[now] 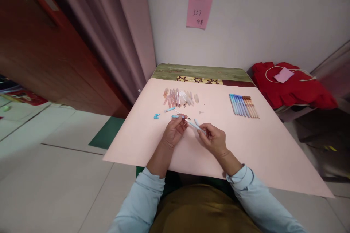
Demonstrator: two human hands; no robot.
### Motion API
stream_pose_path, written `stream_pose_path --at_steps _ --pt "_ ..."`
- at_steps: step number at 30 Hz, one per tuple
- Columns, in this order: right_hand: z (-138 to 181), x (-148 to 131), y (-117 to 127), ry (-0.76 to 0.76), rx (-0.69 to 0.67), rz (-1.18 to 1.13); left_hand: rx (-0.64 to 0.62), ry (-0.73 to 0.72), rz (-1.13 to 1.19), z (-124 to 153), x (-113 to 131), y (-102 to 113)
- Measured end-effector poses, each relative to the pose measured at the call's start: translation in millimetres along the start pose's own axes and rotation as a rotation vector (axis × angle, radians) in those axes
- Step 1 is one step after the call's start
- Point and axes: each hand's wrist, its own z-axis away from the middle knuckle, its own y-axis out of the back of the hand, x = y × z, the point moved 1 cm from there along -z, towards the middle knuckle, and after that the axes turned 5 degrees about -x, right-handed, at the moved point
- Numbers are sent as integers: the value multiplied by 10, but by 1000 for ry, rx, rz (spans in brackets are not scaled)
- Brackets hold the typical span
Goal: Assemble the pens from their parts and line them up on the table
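Pale-blue plastic pen barrel is pinched between left hand and right hand, both grips clenched on it above the pink paper-covered surface, unfinished, with assembled pens rowed right and loose clear parts waiting.

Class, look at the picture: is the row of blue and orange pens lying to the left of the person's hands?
No, the row of pens lies on the pink sheet to the right of both hands, beyond the right hand.

Pale blue pen barrel pinched in the right hand, slanting toward the pink sheet's near edge, small blue pen piece at the left fingertips
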Motion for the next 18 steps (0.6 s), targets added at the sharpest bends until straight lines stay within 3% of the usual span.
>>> stream_pose_path --at_steps 18 --pt "-20 -10 18 -7 51 50 -10 28 -115 -2 -49 -19"
